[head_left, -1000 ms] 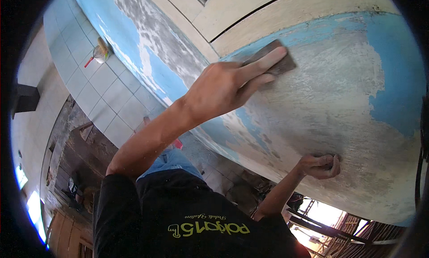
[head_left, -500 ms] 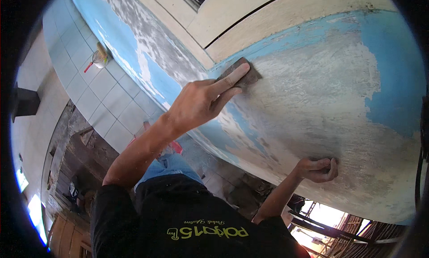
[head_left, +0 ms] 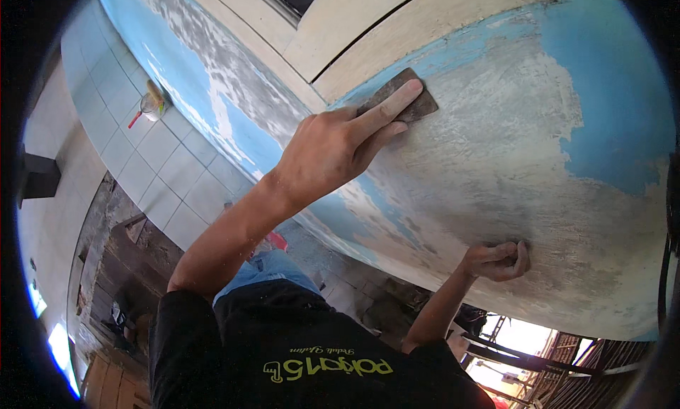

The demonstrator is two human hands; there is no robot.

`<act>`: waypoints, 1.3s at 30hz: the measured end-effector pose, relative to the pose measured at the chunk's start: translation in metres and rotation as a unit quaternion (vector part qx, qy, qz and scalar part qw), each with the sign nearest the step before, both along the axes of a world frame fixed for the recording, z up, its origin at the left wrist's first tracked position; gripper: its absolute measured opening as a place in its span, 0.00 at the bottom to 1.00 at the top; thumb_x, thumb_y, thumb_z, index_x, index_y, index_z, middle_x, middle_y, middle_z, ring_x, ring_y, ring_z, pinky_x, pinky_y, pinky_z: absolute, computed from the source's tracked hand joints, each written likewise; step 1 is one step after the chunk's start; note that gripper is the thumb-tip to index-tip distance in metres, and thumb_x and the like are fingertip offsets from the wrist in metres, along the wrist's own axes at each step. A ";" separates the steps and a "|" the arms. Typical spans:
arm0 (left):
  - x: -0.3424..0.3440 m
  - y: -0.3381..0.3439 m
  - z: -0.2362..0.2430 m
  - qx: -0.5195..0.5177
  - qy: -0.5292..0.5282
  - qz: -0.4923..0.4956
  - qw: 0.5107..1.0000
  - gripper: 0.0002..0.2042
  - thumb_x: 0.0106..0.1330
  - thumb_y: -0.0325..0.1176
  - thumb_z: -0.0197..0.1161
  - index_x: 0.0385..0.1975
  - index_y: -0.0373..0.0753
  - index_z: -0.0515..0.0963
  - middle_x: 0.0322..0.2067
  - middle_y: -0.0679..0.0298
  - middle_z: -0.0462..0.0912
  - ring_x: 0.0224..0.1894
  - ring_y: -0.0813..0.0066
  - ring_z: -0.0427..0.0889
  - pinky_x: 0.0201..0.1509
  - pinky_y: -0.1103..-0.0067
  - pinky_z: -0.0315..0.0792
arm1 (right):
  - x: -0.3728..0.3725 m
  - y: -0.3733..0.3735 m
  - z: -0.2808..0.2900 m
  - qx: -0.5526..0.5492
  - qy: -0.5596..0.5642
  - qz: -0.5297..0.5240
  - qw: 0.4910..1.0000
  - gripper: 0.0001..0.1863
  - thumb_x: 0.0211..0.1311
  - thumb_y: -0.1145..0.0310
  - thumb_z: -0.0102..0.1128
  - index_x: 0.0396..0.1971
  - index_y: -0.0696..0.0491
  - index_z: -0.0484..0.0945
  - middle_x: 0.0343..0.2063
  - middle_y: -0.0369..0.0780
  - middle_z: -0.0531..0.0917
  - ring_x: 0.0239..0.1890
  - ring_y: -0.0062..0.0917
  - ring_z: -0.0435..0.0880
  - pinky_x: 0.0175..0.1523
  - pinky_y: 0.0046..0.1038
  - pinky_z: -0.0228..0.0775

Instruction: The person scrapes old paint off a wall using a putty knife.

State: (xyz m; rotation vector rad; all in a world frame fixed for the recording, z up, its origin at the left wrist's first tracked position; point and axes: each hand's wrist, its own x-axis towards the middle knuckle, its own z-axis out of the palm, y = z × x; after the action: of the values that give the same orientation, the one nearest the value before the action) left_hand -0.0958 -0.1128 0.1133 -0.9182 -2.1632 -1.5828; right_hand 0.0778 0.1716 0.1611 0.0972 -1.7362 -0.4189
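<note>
My left hand (head_left: 333,143) presses a flat dark grey piece of sandpaper (head_left: 423,105) against the wall (head_left: 489,154). Its index finger lies stretched along the sheet, close under the cream wooden frame. The wall has patchy blue paint, with a broad scuffed grey-white area around the sheet. Lower and to the right, my right hand (head_left: 499,260) is at the wall surface with its fingers curled together. Whatever those fingers may hold is hidden.
Cream wooden boards (head_left: 397,37) border the wall above. Pale tiles (head_left: 166,161) run along its foot at left, where a small container (head_left: 152,108) with a red-handled tool stands. Dark rubble and wood (head_left: 142,260) lie at lower left; thin sticks (head_left: 595,373) are at lower right.
My left hand has slid the sandpaper rightward along the wall, just below the wooden frame. The view has shifted slightly; my right hand stays at about the same spot on the wall.
</note>
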 end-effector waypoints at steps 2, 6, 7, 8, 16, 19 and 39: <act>0.004 -0.006 -0.013 -0.007 0.003 0.014 1.000 0.27 0.65 0.34 0.61 0.66 0.51 0.64 0.22 0.58 0.83 0.19 0.69 0.81 0.23 0.71 0.75 | -0.002 -0.002 0.000 -0.001 -0.004 0.014 1.000 0.11 0.70 0.68 0.47 0.43 0.61 0.68 0.37 0.45 0.72 0.35 0.30 0.73 0.38 0.32 0.66; 0.008 -0.006 -0.024 -0.050 -0.037 0.026 0.998 0.28 0.65 0.33 0.62 0.66 0.53 0.64 0.24 0.57 0.84 0.21 0.68 0.83 0.23 0.72 0.77 | -0.005 -0.005 0.000 -0.003 0.007 0.018 1.000 0.10 0.69 0.69 0.46 0.42 0.61 0.68 0.36 0.45 0.74 0.34 0.32 0.73 0.38 0.33 0.65; 0.009 -0.006 -0.024 -0.052 -0.039 0.025 0.998 0.28 0.65 0.33 0.62 0.66 0.53 0.64 0.24 0.57 0.84 0.21 0.68 0.83 0.23 0.72 0.77 | -0.005 -0.006 0.001 0.002 0.011 0.019 1.000 0.10 0.69 0.69 0.46 0.42 0.61 0.68 0.35 0.45 0.74 0.34 0.32 0.73 0.38 0.33 0.65; 0.009 -0.005 -0.024 -0.052 -0.034 0.040 0.997 0.28 0.65 0.33 0.62 0.66 0.53 0.64 0.24 0.56 0.84 0.22 0.67 0.83 0.24 0.72 0.77 | -0.003 -0.004 0.000 0.001 0.008 0.018 1.000 0.10 0.69 0.69 0.46 0.42 0.61 0.68 0.35 0.45 0.74 0.34 0.32 0.73 0.38 0.33 0.65; -0.001 0.008 -0.006 0.033 -0.024 0.091 0.995 0.28 0.65 0.32 0.62 0.66 0.52 0.64 0.28 0.53 0.85 0.25 0.66 0.85 0.26 0.73 0.77 | -0.001 0.002 -0.004 -0.006 0.017 0.031 0.999 0.11 0.68 0.69 0.46 0.43 0.61 0.68 0.36 0.45 0.75 0.34 0.31 0.73 0.38 0.34 0.66; 0.004 0.015 -0.034 0.116 0.035 0.086 0.989 0.28 0.67 0.35 0.61 0.67 0.52 0.62 0.19 0.56 0.80 0.13 0.72 0.73 0.18 0.76 0.69 | 0.002 0.004 -0.006 -0.014 0.009 0.050 0.999 0.10 0.68 0.69 0.47 0.43 0.61 0.68 0.36 0.45 0.74 0.35 0.31 0.72 0.38 0.33 0.66; 0.075 0.019 -0.014 0.454 -0.369 -0.218 0.781 0.20 0.77 0.43 0.37 0.58 0.34 0.65 0.36 0.64 0.76 0.35 0.81 0.76 0.36 0.87 0.72 | -0.041 -0.181 -0.006 -0.489 -0.492 0.238 0.680 0.34 0.70 0.70 0.47 0.70 0.56 0.42 0.45 0.50 0.77 0.45 0.34 0.82 0.38 0.30 0.81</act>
State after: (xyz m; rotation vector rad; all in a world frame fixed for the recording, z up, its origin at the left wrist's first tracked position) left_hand -0.0203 -0.0940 0.0992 -0.4875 -1.1206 -3.1825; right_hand 0.0364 -0.0091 0.1553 -0.0222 -2.6394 1.2154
